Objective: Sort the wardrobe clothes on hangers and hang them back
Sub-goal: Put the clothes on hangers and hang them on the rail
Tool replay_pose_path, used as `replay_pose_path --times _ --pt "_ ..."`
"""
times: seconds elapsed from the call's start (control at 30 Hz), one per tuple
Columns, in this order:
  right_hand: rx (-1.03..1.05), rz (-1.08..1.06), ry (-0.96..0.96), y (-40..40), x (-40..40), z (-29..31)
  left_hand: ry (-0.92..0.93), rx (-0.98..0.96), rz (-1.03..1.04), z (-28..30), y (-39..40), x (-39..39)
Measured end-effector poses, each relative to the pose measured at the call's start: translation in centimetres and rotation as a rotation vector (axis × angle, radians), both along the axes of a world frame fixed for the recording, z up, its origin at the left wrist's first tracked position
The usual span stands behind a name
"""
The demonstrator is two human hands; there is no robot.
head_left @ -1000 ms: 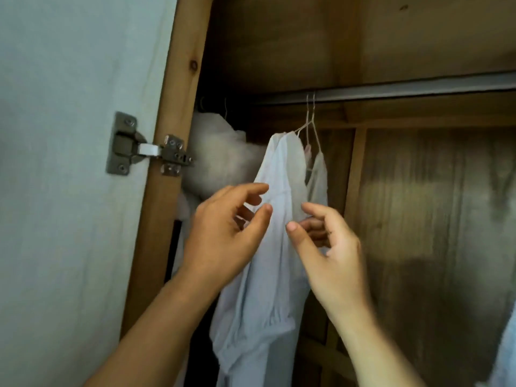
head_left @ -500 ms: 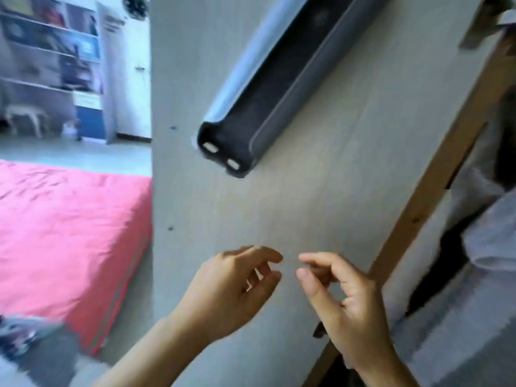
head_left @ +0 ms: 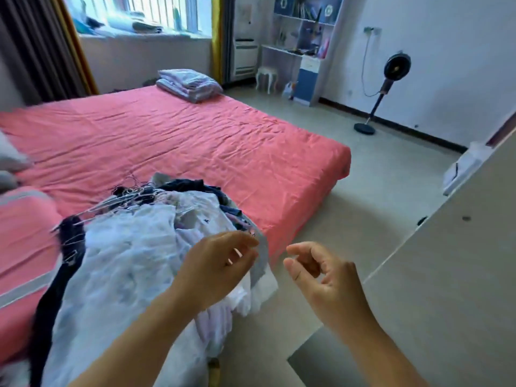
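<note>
On the left, the bed [head_left: 195, 141] carries the pile [head_left: 134, 247] of clothes at its near corner, pale garments on top, dark ones under and beside, with the hangers [head_left: 125, 198] bunched at its far end. The left hand [head_left: 215, 269] hovers over the pile's right edge, fingers loosely curled, grasping nothing. The right hand [head_left: 324, 277] hangs just beside it over the floor, relaxed and empty too. Far right, the wardrobe door [head_left: 446, 275]. This looks like the fetch step: next garment wanted. It calls for picking one hanger out of that tangle and lifting its garment free without dragging its neighbours along.
</note>
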State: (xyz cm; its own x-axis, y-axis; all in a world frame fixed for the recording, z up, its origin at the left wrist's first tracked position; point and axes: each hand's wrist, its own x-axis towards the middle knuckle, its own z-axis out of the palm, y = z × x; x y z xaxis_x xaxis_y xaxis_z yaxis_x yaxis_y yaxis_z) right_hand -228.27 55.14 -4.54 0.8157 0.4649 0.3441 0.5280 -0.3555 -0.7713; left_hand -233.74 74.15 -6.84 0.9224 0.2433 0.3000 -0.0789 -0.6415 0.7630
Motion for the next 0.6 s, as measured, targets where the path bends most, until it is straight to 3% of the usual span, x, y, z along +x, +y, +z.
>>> replay_pose_path --times 0.3,0.6 --pt "-0.15 0.202 0.176 15.9 7.3 -5.3 0.167 -0.053 0.267 -5.9 14.4 2.5" --pt "-0.338 0.375 0.235 33.1 15.9 -12.8 0.367 -0.126 0.474 -12.9 29.2 7.9"
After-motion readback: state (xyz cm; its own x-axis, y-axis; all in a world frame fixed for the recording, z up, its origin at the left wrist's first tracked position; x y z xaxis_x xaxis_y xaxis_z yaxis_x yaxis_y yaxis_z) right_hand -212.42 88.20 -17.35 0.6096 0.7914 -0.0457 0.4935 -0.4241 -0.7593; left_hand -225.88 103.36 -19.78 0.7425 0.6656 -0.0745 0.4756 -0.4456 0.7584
